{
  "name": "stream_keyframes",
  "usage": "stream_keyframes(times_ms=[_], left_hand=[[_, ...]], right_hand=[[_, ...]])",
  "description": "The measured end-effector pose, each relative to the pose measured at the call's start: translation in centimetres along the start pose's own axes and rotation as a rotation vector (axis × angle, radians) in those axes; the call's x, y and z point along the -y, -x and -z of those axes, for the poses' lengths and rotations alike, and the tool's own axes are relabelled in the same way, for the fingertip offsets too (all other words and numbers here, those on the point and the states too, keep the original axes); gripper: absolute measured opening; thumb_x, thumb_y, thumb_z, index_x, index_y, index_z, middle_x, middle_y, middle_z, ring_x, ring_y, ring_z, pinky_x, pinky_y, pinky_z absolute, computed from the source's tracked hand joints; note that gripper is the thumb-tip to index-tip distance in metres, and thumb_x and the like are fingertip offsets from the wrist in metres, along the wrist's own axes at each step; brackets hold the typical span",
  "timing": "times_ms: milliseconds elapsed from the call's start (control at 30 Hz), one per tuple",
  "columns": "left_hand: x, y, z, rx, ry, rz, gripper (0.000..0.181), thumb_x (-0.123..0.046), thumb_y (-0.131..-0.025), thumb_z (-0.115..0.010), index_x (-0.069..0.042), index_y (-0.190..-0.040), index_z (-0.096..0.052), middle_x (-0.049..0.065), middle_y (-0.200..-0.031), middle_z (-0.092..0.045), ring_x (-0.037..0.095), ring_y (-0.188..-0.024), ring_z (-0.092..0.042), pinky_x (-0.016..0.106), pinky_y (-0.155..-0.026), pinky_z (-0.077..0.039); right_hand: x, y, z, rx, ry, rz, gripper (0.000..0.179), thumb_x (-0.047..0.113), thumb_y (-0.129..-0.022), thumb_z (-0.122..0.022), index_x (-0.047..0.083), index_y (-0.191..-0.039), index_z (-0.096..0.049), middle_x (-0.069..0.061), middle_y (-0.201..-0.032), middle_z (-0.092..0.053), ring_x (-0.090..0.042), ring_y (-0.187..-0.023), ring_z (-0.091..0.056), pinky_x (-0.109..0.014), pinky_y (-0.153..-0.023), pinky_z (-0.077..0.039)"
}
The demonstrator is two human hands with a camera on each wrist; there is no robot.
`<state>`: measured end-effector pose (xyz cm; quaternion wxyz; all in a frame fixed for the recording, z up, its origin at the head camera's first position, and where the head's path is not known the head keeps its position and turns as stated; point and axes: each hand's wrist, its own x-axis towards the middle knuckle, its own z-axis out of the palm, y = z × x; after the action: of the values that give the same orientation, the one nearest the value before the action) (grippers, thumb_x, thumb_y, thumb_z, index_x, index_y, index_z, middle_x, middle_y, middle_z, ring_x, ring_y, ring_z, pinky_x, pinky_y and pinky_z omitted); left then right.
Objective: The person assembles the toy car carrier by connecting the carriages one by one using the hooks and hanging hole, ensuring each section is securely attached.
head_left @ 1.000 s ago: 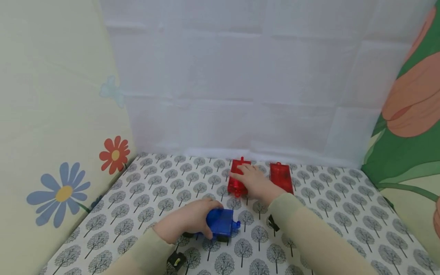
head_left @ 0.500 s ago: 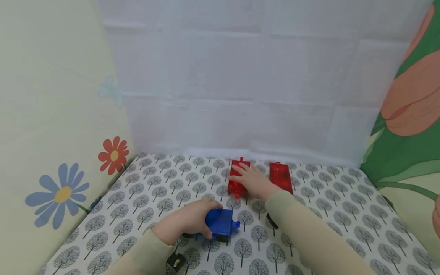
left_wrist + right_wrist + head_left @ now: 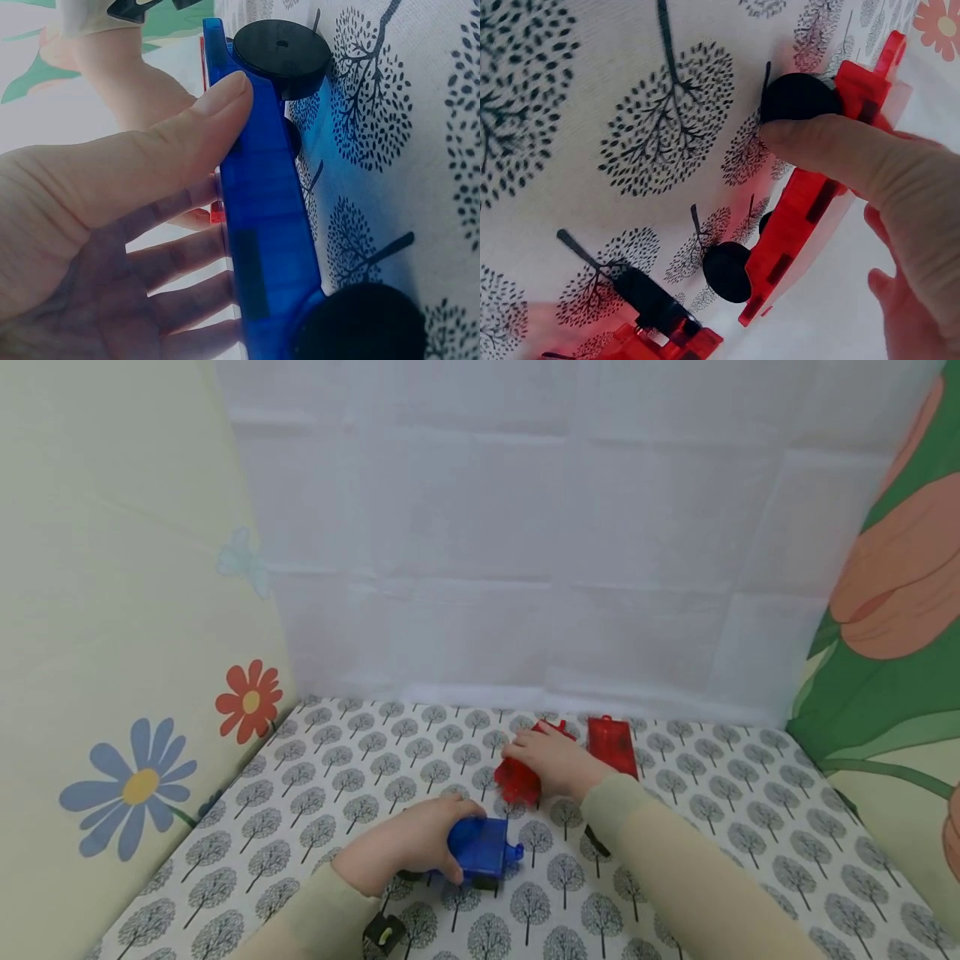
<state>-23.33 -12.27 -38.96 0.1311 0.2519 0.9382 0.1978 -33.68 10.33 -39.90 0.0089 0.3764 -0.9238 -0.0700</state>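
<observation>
In the head view, a translucent blue toy train car (image 3: 483, 846) stands at the near middle. My left hand (image 3: 420, 837) holds it from the left; in the left wrist view the thumb presses its side above the black wheels, with the fingers across its far side. Farther back, my right hand (image 3: 557, 762) grips a red toy train car (image 3: 517, 781), now turned at an angle. The right wrist view shows the thumb on this car's (image 3: 791, 225) side and black wheel, its far fingers mostly hidden.
A second red toy train car (image 3: 611, 745) stands just right of the right hand. White cloth printed with trees (image 3: 360, 760) covers the table. A white sheet (image 3: 480, 568) hangs behind; flowered walls (image 3: 138, 652) stand at the sides.
My right hand has closed round the red car, which has swung from nearly straight to an angle, its near end shifting slightly nearer. The left hand and blue car stay in place.
</observation>
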Motion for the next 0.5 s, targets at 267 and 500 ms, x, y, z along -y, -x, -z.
stream_keyframes(times_ms=[267,500], left_hand=[[0.14,0.01,-0.08,-0.001,0.001,-0.011,0.079,-0.022,-0.063,-0.094,-0.013,-0.133,-0.059,0.005,-0.123,-0.059,0.024,-0.107,-0.057,0.049,-0.092,-0.047],[0.17,0.17,-0.11,-0.010,-0.003,-0.023,0.079,-0.022,-0.063,-0.094,-0.012,-0.134,-0.059,0.006,-0.123,-0.059,0.026,-0.107,-0.058,0.049,-0.093,-0.047]], right_hand=[[-0.10,-0.11,0.00,-0.060,0.058,0.059,0.077,0.017,-0.074,-0.087,0.028,-0.141,-0.053,-0.002,-0.130,-0.054,-0.022,-0.128,-0.048,-0.051,-0.116,-0.014],[0.31,-0.22,0.78,-0.080,0.072,0.040,0.079,0.021,-0.071,-0.089,0.031,-0.140,-0.053,-0.003,-0.126,-0.052,-0.023,-0.127,-0.045,-0.051,-0.117,-0.010]])
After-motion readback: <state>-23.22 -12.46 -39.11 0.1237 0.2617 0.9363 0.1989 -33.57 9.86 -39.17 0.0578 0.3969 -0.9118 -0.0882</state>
